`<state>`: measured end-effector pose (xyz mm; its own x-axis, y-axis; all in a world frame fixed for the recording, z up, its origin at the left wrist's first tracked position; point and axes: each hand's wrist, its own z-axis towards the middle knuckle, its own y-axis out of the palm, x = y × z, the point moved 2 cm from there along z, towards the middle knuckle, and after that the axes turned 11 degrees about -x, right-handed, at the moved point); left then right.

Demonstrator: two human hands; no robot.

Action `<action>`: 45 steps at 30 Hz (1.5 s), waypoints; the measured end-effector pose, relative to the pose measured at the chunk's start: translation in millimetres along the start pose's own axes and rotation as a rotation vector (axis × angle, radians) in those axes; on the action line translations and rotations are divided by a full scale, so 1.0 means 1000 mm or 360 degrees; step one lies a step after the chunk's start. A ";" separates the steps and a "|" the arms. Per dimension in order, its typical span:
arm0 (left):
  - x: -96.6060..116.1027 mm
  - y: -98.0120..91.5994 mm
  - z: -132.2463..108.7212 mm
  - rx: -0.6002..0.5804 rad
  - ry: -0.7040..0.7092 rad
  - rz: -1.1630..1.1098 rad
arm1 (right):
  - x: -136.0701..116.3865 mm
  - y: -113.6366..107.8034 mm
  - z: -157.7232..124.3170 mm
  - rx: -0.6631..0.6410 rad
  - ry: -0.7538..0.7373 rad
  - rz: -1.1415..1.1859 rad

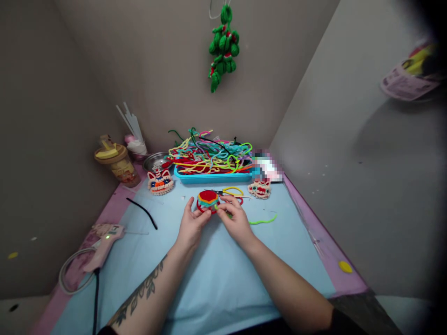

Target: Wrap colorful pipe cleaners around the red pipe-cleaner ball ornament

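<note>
Left hand [190, 223] is curled around the red pipe-cleaner disc [208, 199], which is held steady just above the blue mat [209, 279]. The right hand [235, 218] is pinched on a lime-green pipe cleaner [261, 221] at the disc's rim, apparently to keep it tight. The tray of pipe cleaners [213, 177] is kept near, just behind.

Surface [216, 279] layout, seen from the front edge.
The tray [209, 178] sat at back centre with the stem pile [209, 156] in it; the bowl [155, 160] and cup [117, 164] stood to its left. The coiled disc [208, 199] lay before the tray, between the left hand [191, 224] and right hand [235, 218], with the scissors [230, 191] just behind. The glue gun [104, 244] lay at the left edge. The hanging bundle [223, 44] hung above the tray.
</note>
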<state>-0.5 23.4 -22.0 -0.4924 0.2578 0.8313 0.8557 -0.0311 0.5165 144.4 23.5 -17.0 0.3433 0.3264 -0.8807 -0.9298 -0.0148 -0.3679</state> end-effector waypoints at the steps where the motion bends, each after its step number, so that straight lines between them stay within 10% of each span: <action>1: 0.000 0.000 0.000 0.0007 0.0026 0.0013 | -0.001 -0.001 -0.001 0.0030 -0.0033 -0.0044; 45: -0.005 0.008 -0.004 -0.0121 0.0299 0.0193 | -0.012 0.005 -0.008 -0.0002 -0.0073 -0.0409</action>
<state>7.6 17.8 -21.1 -0.4135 0.0634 0.9083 0.8996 -0.1251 0.4184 136.1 12.3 -10.4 0.5620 0.3622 -0.7436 -0.8125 0.0733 -0.5784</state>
